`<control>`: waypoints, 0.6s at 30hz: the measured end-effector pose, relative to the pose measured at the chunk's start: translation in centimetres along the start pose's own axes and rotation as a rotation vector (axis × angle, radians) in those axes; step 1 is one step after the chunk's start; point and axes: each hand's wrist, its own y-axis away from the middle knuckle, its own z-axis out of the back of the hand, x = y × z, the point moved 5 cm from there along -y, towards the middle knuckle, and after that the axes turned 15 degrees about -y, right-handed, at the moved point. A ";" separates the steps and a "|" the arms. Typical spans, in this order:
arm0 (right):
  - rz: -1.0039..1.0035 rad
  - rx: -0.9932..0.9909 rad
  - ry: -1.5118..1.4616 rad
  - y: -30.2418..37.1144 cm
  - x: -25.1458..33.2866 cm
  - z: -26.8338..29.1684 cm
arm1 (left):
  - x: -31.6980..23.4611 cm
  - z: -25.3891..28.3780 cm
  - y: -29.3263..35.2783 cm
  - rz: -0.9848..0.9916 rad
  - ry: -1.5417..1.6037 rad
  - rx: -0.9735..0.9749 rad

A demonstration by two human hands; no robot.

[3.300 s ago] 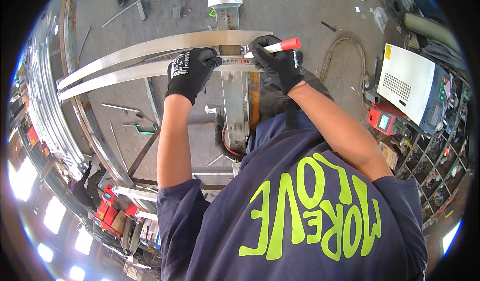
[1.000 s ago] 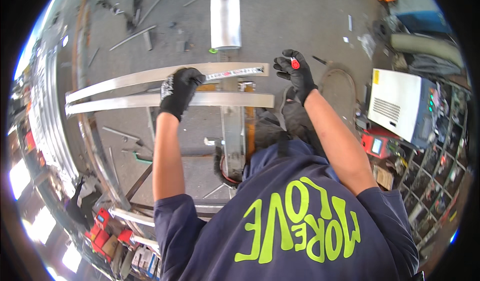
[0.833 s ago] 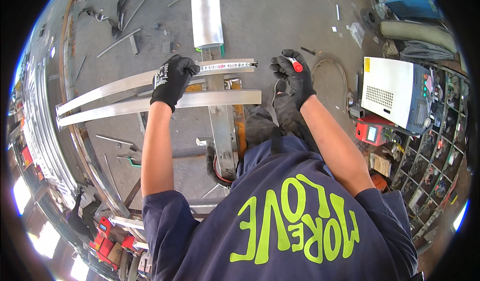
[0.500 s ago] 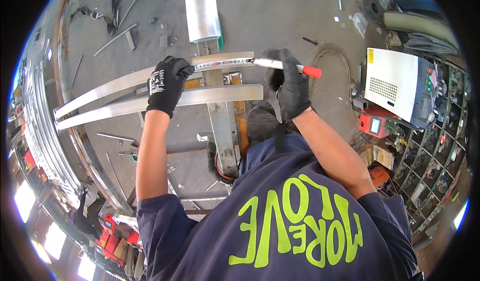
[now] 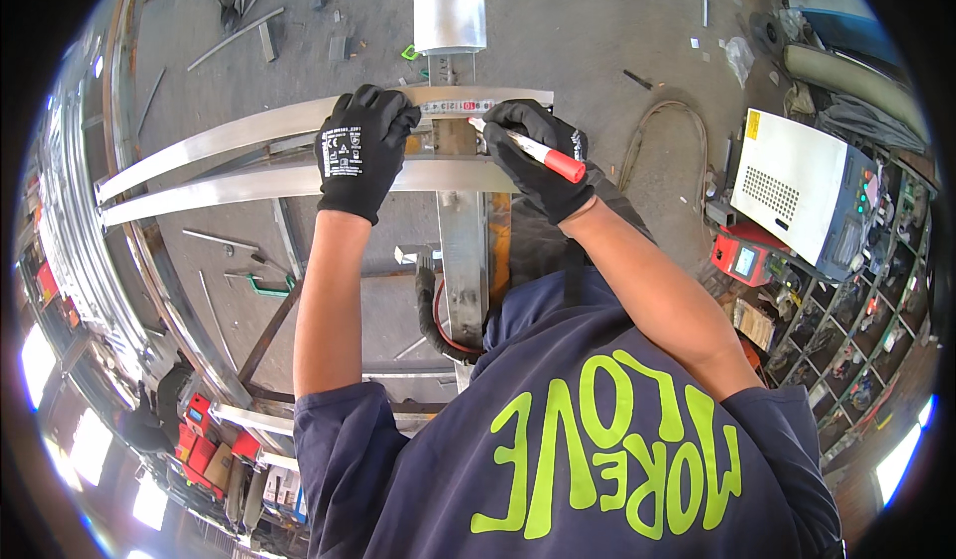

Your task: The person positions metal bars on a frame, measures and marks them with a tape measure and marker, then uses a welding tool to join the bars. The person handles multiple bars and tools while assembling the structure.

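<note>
Black-gloved left hand [image 5: 360, 151] presses flat on a steel bar [image 5: 249, 131], apparently pinning a tape measure [image 5: 453, 107]. Right hand [image 5: 538, 156] pinches a red-capped marker [image 5: 528, 148], tip at the tape.

Two long metal bars [image 5: 249, 156] run side by side across the view from left to centre, resting crosswise on an upright metal post [image 5: 463, 260]. A tape measure [image 5: 453, 107] lies along the farther bar. The left hand [image 5: 360, 149] presses on both bars, left of the post. The right hand [image 5: 538, 156], right of it, holds a marker [image 5: 528, 149] with its tip at the tape. A boxy machine [image 5: 797, 196] stands on the floor far right.
</note>
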 end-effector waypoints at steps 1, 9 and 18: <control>0.008 0.014 0.007 0.0 -0.3 0.1 | 0.0 0.0 -0.1 -0.003 -0.009 -0.001; -0.168 0.016 -0.127 0.3 -0.9 0.0 | 0.2 -0.1 0.3 -0.017 0.009 -0.095; -0.154 0.019 -0.173 0.2 -1.3 -0.2 | 0.1 0.0 0.0 -0.020 0.031 -0.074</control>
